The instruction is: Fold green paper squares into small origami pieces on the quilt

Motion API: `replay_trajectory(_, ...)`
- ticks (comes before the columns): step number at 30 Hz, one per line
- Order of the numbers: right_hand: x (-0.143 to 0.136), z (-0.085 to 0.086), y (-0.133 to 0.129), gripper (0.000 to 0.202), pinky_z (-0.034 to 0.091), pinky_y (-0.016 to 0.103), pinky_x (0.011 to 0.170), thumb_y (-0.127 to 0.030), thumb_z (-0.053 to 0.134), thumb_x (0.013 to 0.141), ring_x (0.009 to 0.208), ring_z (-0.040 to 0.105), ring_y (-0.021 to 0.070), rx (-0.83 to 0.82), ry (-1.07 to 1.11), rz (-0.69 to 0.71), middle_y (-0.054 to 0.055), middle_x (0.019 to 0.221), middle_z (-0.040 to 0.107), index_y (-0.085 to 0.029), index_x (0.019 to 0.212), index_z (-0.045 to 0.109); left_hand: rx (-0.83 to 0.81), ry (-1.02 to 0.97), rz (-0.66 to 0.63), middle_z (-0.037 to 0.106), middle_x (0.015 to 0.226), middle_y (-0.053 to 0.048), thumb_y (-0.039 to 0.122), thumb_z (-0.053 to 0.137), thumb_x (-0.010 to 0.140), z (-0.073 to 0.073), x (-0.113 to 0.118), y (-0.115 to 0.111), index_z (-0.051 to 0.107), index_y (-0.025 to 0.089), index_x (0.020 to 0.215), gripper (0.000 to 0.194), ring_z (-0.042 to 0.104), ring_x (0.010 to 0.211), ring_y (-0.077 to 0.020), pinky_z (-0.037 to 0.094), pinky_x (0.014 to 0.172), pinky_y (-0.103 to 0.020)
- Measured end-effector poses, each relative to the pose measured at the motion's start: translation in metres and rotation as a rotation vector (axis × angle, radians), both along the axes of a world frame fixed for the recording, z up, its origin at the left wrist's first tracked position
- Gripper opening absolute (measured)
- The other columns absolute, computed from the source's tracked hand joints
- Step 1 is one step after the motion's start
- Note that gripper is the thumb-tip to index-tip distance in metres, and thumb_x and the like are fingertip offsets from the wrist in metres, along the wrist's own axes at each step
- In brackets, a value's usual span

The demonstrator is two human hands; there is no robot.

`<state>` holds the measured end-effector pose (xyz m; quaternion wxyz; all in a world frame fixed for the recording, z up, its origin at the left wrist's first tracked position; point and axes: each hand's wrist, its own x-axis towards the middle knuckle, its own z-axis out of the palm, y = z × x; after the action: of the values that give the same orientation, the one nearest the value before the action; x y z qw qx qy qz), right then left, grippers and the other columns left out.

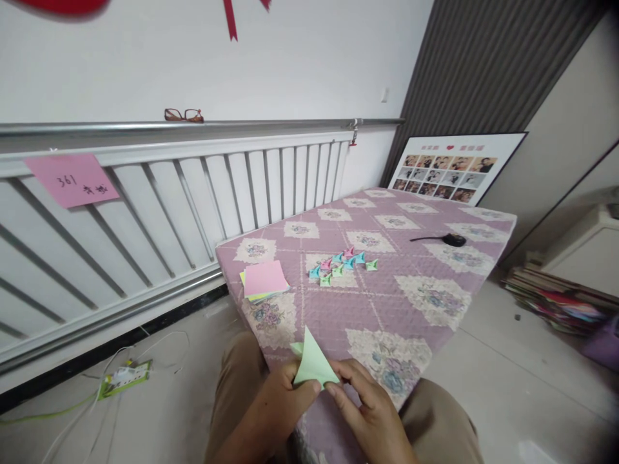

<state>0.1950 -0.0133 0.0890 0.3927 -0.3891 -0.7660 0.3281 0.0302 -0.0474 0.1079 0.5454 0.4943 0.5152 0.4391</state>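
Observation:
A light green sheet of folded paper [314, 361] is held up over the near edge of the table, one point of it upward. My left hand [287, 396] pinches its lower left side, thumb in front. At the lower right corner, my right hand [360, 399] grips the paper between thumb and fingers. Beyond them lie several small folded paper pieces [337, 271] in pink, blue and green, grouped on the tablecloth. To their left rests a stack of square paper [265, 279] with a pink sheet on top.
The table wears a purple floral tablecloth [329, 316]. A black ladle-like object [453, 240] lies at its right. Along the left wall runs a white radiator [222, 187], with glasses [184, 115] on the pipe above. A power strip [126, 379] with cables is on the floor.

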Motion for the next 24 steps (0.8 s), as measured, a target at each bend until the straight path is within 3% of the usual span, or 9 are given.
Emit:
replay_trajectory(8, -0.005, -0.009, 0.000, 0.022, 0.047, 0.025, 0.067, -0.039, 0.055, 0.084, 0.071, 0.060, 0.0169, -0.248, 0.114, -0.042, 0.001, 0.074, 0.065, -0.022, 0.090, 0.068, 0.073, 0.280, 0.068, 0.059, 0.079, -0.002, 0.019, 0.053, 0.075, 0.001, 0.001, -0.001, 0.063, 0.015, 0.080, 0.012, 0.051, 0.073, -0.0171, 0.036, 0.066, -0.024)
replay_trajectory(17, -0.009, -0.011, 0.000, 0.034, 0.044, 0.024, 0.058, -0.053, 0.061, 0.075, 0.059, 0.051, 0.0143, -0.497, 0.300, -0.086, -0.001, 0.061, 0.055, -0.020, 0.071, 0.063, 0.052, 0.308, 0.069, 0.056, 0.071, 0.000, 0.016, 0.053, 0.071, 0.007, 0.001, 0.000, 0.063, 0.015, 0.075, 0.011, 0.048, 0.069, -0.0158, 0.033, 0.061, -0.024)
replay_trajectory(24, -0.012, -0.015, -0.001, 0.036, 0.042, 0.023, 0.057, -0.054, 0.059, 0.077, 0.060, 0.048, 0.0138, -0.504, 0.272, -0.086, -0.002, 0.061, 0.052, -0.020, 0.067, 0.060, 0.149, 0.294, 0.085, 0.056, 0.080, -0.002, 0.015, 0.053, 0.073, 0.000, 0.000, 0.002, 0.059, 0.017, 0.067, 0.009, 0.051, 0.077, -0.0173, 0.036, 0.070, -0.025)
